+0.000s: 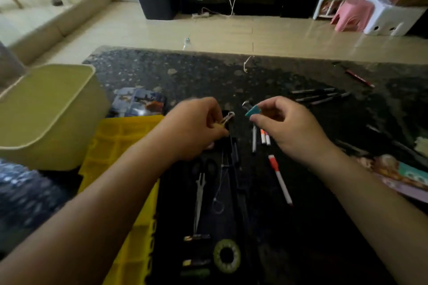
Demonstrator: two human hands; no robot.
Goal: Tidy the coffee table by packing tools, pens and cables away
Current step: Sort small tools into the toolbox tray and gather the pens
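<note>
Your coffee table (278, 71), a dark speckled slab, lies under both of your hands. Well to the left of your left fingers stands a pale green bin (46, 111), and below that wrist, on its left side, lies a yellow tray (120, 141) with moulded compartments. Your left hand (196, 127) is curled, fingers and thumb gripping a small metal clip (228, 118) with a tan part; what it is exactly cannot be told. Your right hand (287, 127) pinches a small teal piece (253, 111) between thumb and forefinger, the other fingers loosely bent. The two hands are near each other but apart. Toward you from your left fingers, scissors (201, 183) lie flat on the table with a thin cable (218, 192) just beside them. Toward you from your right fingers lies a red-capped marker (280, 180). Beyond those fingers, farther off, lie three dark pens (322, 97) and a red pencil (360, 78). Nearest you, well below both hands, sits a green tape roll (227, 255). Just under your right fingertips lie two short orange-tipped pens (265, 137)
</note>
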